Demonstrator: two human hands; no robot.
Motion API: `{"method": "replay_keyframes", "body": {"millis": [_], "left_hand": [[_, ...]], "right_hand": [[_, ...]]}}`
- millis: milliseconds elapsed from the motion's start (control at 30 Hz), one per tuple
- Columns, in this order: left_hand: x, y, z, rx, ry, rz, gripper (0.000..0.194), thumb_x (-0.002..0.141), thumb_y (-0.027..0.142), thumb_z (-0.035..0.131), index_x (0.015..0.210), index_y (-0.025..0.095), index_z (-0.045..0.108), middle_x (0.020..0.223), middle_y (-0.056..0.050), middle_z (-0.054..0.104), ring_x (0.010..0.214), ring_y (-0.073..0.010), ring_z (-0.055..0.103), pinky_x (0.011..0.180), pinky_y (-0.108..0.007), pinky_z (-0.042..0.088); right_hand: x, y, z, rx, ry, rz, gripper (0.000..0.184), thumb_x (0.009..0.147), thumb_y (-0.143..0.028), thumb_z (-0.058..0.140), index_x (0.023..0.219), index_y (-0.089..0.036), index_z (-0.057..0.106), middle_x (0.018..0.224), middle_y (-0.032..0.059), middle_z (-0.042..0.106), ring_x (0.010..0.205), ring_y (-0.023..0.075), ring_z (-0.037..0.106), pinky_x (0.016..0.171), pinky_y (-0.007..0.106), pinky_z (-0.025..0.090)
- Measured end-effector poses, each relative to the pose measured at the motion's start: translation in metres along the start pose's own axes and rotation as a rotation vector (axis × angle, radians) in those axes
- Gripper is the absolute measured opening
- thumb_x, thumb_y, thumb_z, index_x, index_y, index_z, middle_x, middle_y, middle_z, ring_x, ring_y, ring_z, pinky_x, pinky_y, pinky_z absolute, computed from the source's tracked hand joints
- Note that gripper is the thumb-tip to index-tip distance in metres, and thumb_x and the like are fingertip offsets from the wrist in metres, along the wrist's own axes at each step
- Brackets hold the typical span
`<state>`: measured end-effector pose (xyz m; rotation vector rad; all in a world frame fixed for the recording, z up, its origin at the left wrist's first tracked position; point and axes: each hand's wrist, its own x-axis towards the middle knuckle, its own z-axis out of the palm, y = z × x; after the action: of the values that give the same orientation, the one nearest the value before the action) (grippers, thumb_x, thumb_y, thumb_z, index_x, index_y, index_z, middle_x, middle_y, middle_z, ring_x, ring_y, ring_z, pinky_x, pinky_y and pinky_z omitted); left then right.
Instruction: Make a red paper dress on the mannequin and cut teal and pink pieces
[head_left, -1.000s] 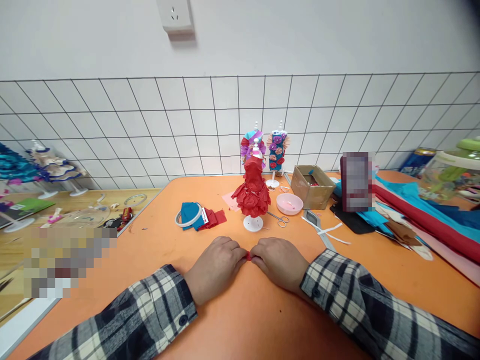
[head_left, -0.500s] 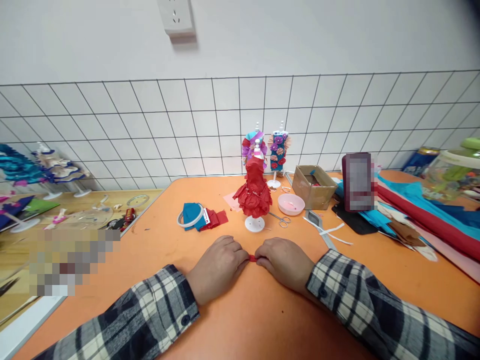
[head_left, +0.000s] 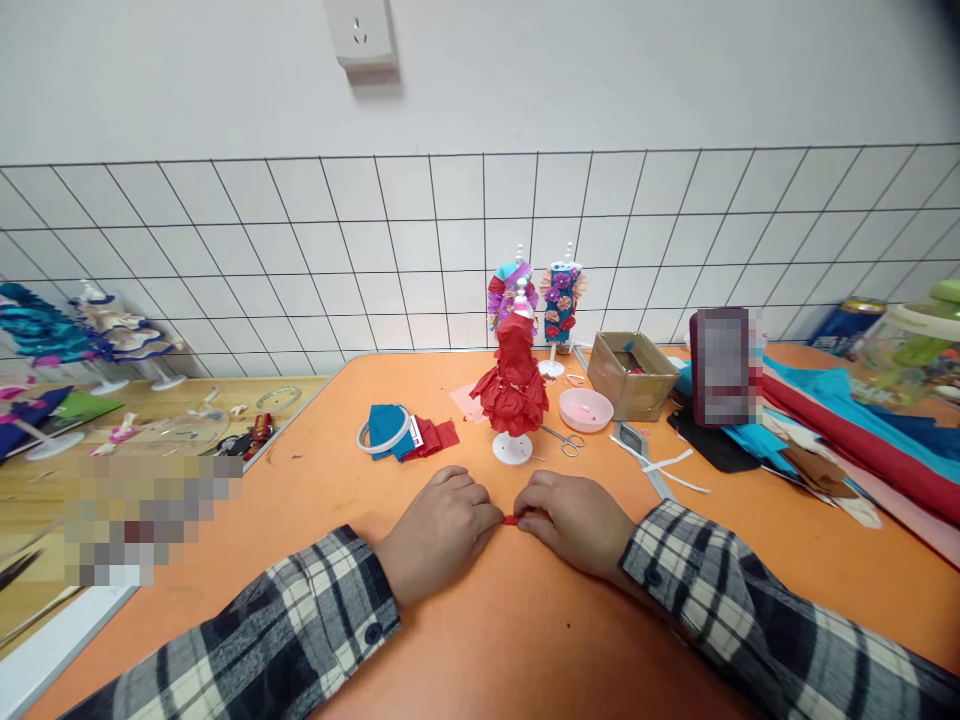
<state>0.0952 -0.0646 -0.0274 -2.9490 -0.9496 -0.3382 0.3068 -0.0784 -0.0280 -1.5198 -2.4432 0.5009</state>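
Observation:
A small red strip (head_left: 511, 520), paper or cloth, spans the narrow gap between my two hands just above the orange table (head_left: 480, 620). My left hand (head_left: 444, 530) pinches one end of it, and the fingers of my right hand (head_left: 574, 522) are closed on the other end. Most of the strip is hidden under the fingers. Directly beyond my hands stands a mini dress form wearing a ruffled red dress (head_left: 514, 375) on a round white base (head_left: 512, 449). A pair of scissors (head_left: 568, 443) lies right of that base.
Left of the red dress lie a white hoop (head_left: 362, 440) and folded red cloth (head_left: 435, 438). A pink bowl (head_left: 586, 412), a cardboard box (head_left: 628, 385) and a propped phone-like device (head_left: 721, 365) stand to the right, near rolled fabrics (head_left: 832, 425). Two more dressed forms stand behind.
The view has shifted slightly. Both hands keep their pinch on the red strip, with the right fingers only a little changed in pose.

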Motion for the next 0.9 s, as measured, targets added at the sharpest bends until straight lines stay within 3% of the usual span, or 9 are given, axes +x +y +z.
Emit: {"method": "replay_keyframes", "body": {"millis": [167, 233, 300, 367, 467, 600, 900], "left_hand": [[-0.001, 0.003, -0.001, -0.021, -0.001, -0.029, 0.022, 0.093, 0.02, 0.05, 0.087, 0.022, 0.07, 0.078, -0.003, 0.067, 0.081, -0.0187, 0.059, 0.089, -0.04, 0.039], [-0.002, 0.007, -0.004, -0.044, 0.027, -0.061, 0.016, 0.089, 0.025, 0.056, 0.096, 0.021, 0.069, 0.093, -0.006, 0.068, 0.095, -0.0231, 0.058, 0.094, -0.043, 0.039], [-0.003, 0.011, -0.006, -0.056, 0.081, -0.099, 0.03, 0.084, 0.034, 0.063, 0.11, 0.02, 0.065, 0.114, -0.01, 0.064, 0.115, -0.03, 0.05, 0.103, -0.051, 0.033], [-0.004, 0.014, -0.007, -0.048, 0.127, -0.121, 0.034, 0.082, 0.04, 0.065, 0.111, 0.023, 0.065, 0.125, -0.009, 0.06, 0.127, -0.0343, 0.042, 0.108, -0.058, 0.023], [-0.005, 0.017, -0.007, -0.015, 0.172, -0.122, 0.015, 0.09, 0.034, 0.056, 0.094, 0.026, 0.069, 0.122, -0.005, 0.062, 0.13, -0.0322, 0.041, 0.109, -0.062, 0.014], [-0.004, 0.018, -0.007, 0.011, 0.209, -0.115, 0.023, 0.096, 0.031, 0.049, 0.088, 0.026, 0.07, 0.12, -0.004, 0.064, 0.129, -0.0299, 0.044, 0.108, -0.061, 0.012], [-0.004, 0.014, -0.009, -0.057, 0.181, -0.07, 0.021, 0.092, 0.021, 0.053, 0.08, 0.024, 0.069, 0.109, -0.002, 0.067, 0.12, -0.0267, 0.051, 0.107, -0.058, 0.019]], "right_hand": [[0.001, 0.001, -0.001, -0.071, -0.017, -0.013, 0.014, 0.091, -0.028, 0.057, 0.091, -0.024, 0.07, 0.094, -0.0001, 0.066, 0.083, 0.0146, 0.061, 0.066, 0.026, 0.037], [0.0, 0.001, 0.001, -0.16, -0.006, -0.062, 0.019, 0.095, -0.029, 0.051, 0.093, -0.022, 0.069, 0.093, 0.0015, 0.064, 0.082, 0.0144, 0.061, 0.064, 0.026, 0.036], [-0.001, 0.0, 0.004, -0.263, 0.031, -0.114, 0.026, 0.099, -0.031, 0.044, 0.094, -0.021, 0.067, 0.093, 0.0027, 0.063, 0.08, 0.0144, 0.06, 0.061, 0.027, 0.034], [-0.003, -0.002, 0.007, -0.325, 0.079, -0.149, 0.028, 0.101, -0.031, 0.04, 0.096, -0.021, 0.065, 0.093, 0.0026, 0.062, 0.076, 0.014, 0.059, 0.056, 0.027, 0.03], [-0.006, -0.006, 0.011, -0.357, 0.12, -0.183, 0.026, 0.101, -0.031, 0.038, 0.097, -0.021, 0.062, 0.093, 0.002, 0.061, 0.071, 0.0132, 0.056, 0.052, 0.028, 0.024], [-0.008, -0.007, 0.012, -0.376, 0.131, -0.21, 0.028, 0.102, -0.031, 0.036, 0.096, -0.021, 0.061, 0.093, 0.0018, 0.061, 0.07, 0.0132, 0.055, 0.051, 0.029, 0.02], [-0.006, 0.001, 0.005, -0.281, 0.098, -0.332, 0.028, 0.101, -0.031, 0.038, 0.097, -0.023, 0.064, 0.094, 0.0011, 0.065, 0.08, 0.0135, 0.059, 0.059, 0.026, 0.031]]}}
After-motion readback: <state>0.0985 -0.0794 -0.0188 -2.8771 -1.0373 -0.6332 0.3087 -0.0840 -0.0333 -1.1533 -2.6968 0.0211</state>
